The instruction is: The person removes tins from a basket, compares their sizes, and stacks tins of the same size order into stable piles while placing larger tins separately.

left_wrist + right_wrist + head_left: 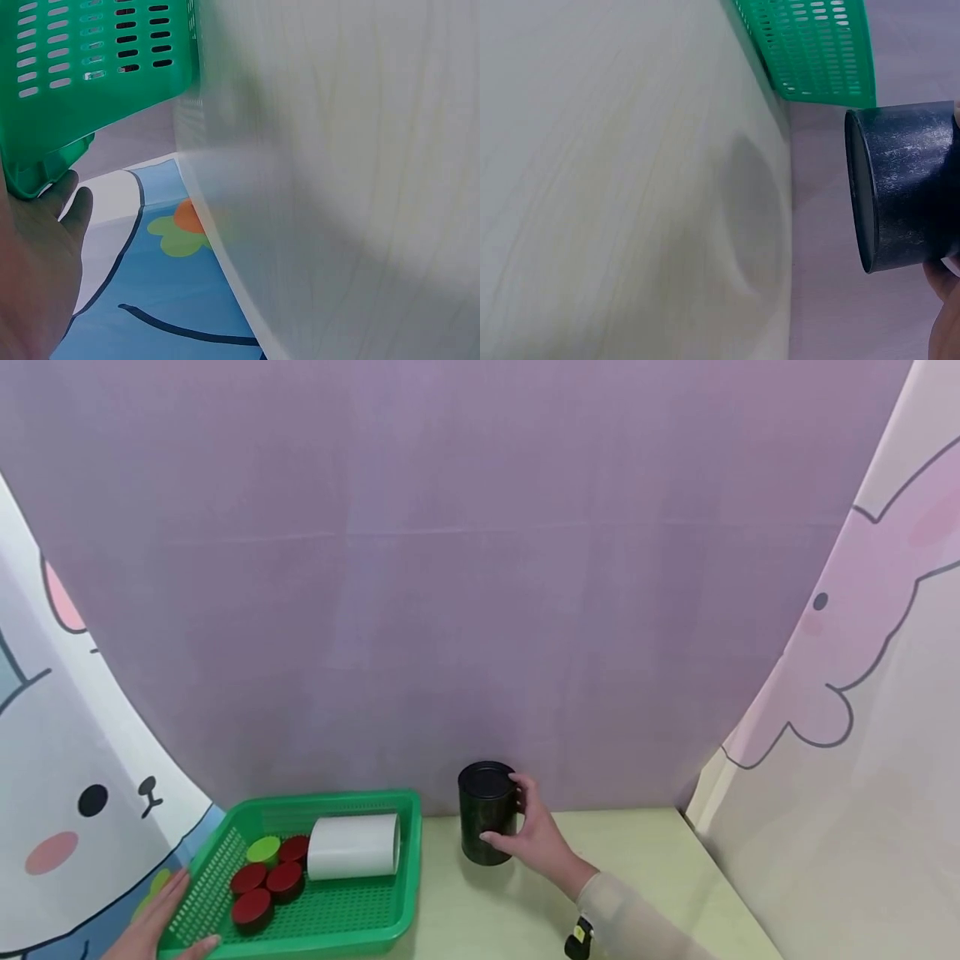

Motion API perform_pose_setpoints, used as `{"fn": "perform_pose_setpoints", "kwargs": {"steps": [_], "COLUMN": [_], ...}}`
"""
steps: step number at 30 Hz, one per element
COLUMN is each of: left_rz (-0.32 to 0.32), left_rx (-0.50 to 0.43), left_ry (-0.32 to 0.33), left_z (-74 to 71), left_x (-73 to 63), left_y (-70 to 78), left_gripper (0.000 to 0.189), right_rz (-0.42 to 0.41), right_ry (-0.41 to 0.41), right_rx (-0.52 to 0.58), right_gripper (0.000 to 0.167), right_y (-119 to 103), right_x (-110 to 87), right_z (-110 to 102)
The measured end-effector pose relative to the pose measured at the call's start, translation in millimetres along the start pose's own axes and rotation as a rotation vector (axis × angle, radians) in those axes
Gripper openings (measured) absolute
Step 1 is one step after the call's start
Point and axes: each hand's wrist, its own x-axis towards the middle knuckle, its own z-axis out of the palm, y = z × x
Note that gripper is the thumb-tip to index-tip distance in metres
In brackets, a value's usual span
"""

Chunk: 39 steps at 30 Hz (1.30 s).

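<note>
My right hand (543, 843) grips a black cylindrical can (478, 822) by its right side, thumb low in front and fingers near the lid end. In the right wrist view the can (911, 187) hangs off the table, its flat underside showing and a shadow lying below. My left hand (152, 920) rests on the near left corner of a green plastic basket (412, 868), fingers extended along the rim. Inside the basket lie a white cylinder (348, 850) on its side, several dark red round pieces (252, 910) and a lime-green one (262, 850).
A pale wooden table (637, 860) carries the basket at the left. Behind it hangs a purple cloth (480, 568). Cartoon-printed sheets close off the left side (90, 735) and the right side (862, 793). A dark wrist device (578, 939) sits at the right sleeve.
</note>
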Motion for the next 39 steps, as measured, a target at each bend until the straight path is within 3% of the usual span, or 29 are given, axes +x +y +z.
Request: {"fn": "perform_pose_setpoints", "kwargs": {"steps": [8,18,25,32,39], "left_rz": [0.01,0.011,0.024,0.026,0.068], "left_rx": [0.007,0.004,0.009,0.005,0.023], "left_ry": [0.021,0.025,0.034,0.03,0.1], "left_z": [0.7,3.4,6.2,3.6,7.1], "left_x": [-0.4,1.5,4.2,0.8,-2.1], "left_y": [-0.7,-7.0,-14.7,-7.1,-3.7], "left_gripper": [0.114,0.114,0.115,0.115,0.114], "right_rz": [0.017,0.065,0.036,0.084,0.1], "right_ry": [0.059,0.035,0.03,-0.002,-0.018], "right_rx": [0.009,-0.032,-0.053,-0.034,-0.012], "right_gripper": [0.103,0.106,0.105,0.107,0.106], "right_y": [13,27,34,40,42], "right_x": [1.1,1.5,2.4,2.0,2.9], "right_z": [4,11,16,19,21]}}
